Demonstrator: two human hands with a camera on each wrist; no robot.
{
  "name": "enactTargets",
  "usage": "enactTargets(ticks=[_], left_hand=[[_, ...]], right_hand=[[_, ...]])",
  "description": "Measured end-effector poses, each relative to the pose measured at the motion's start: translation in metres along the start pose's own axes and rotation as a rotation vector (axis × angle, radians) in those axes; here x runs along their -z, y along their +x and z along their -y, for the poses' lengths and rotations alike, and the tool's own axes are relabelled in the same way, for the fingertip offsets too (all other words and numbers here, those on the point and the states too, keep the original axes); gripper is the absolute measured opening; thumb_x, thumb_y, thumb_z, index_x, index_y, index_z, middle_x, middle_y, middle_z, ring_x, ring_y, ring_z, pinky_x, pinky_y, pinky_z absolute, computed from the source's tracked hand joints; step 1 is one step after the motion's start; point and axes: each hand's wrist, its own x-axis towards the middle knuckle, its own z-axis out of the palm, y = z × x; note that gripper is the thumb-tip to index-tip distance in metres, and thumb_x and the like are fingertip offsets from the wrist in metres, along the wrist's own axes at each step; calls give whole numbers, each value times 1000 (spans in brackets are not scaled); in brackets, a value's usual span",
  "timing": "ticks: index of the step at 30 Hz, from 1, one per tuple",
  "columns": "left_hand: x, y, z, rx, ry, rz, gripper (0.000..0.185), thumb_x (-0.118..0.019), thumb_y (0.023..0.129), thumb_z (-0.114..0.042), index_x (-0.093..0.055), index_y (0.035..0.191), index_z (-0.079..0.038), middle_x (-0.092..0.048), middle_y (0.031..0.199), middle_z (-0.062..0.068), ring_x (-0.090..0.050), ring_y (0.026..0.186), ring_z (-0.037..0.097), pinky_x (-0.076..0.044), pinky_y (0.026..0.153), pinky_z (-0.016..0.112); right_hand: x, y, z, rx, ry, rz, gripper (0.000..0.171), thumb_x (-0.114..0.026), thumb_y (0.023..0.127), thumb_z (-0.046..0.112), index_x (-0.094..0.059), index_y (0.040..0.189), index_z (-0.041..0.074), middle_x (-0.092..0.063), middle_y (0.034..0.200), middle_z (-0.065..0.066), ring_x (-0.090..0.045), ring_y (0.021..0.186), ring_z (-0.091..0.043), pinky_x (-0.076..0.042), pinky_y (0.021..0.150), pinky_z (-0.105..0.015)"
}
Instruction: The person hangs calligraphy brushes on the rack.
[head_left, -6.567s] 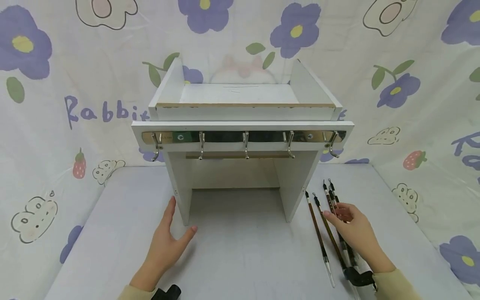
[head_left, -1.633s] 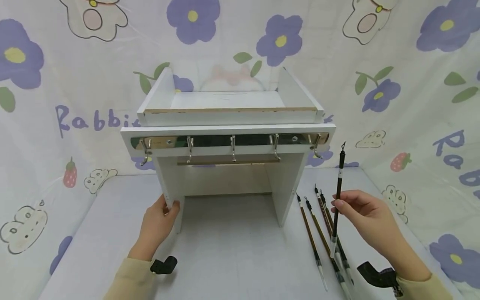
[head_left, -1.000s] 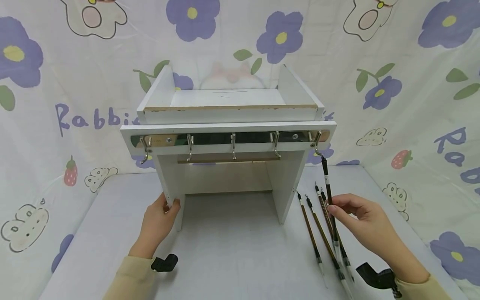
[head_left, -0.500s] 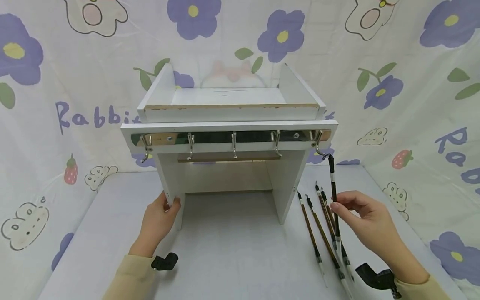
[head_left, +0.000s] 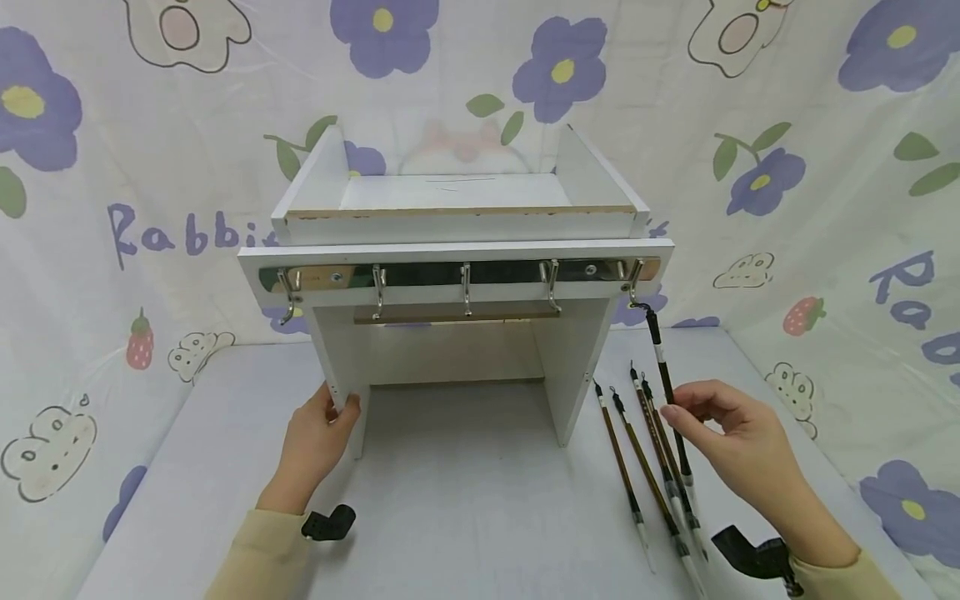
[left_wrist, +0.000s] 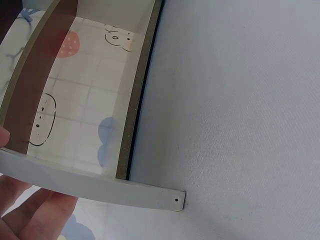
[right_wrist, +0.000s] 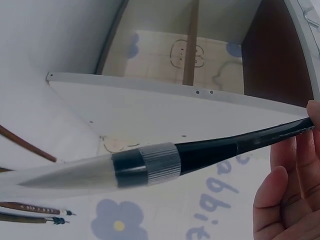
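My left hand (head_left: 311, 446) grips the left side panel (head_left: 337, 367) of a white wooden shelf unit (head_left: 465, 229); in the left wrist view its fingers (left_wrist: 42, 215) lie behind the panel's edge. With thumb and fingers, my right hand (head_left: 738, 433) pinches a dark calligraphy brush (head_left: 662, 358) by the handle. The brush leans, hanging loop up, its loop right at the tip of the rightmost metal hook (head_left: 634, 283). In the right wrist view its pale bristles (right_wrist: 70, 175) point away from the hand, inside a clear sleeve.
Several more calligraphy brushes (head_left: 619, 454) lie on the white table (head_left: 465, 517), right of the unit and beneath the held brush. A metal strip (head_left: 427, 275) with several hooks runs across the unit's front. Behind hangs a flower-patterned cloth (head_left: 450, 92).
My right hand has picked a brush up from the table and brought its loop left to the rightmost hook; lately its top tilted left. My left hand has gone from open to gripping the panel.
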Motion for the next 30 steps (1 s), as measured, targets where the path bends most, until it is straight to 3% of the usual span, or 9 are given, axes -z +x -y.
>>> enactTargets(ticks=[13,30], left_hand=[[0,-1,0,-3,-7,0,49,-45,100,-40,-46,141,-13,-55,134,20,-57,114,42,-50,84,57],[-1,0,1,-8,-6,-6,48,-45,100,-39,-46,141,-13,-55,134,20,-58,113,41,-50,84,56]], right_hand=[[0,0,-3,9,7,-22,19,-75,81,-1,-69,95,11,-66,81,1,-56,69,-7,-43,58,-17],[3,-2,-1,18,32,-29,18,-73,82,-3,-68,97,7,-66,85,0,-58,69,-8,-46,60,-16]])
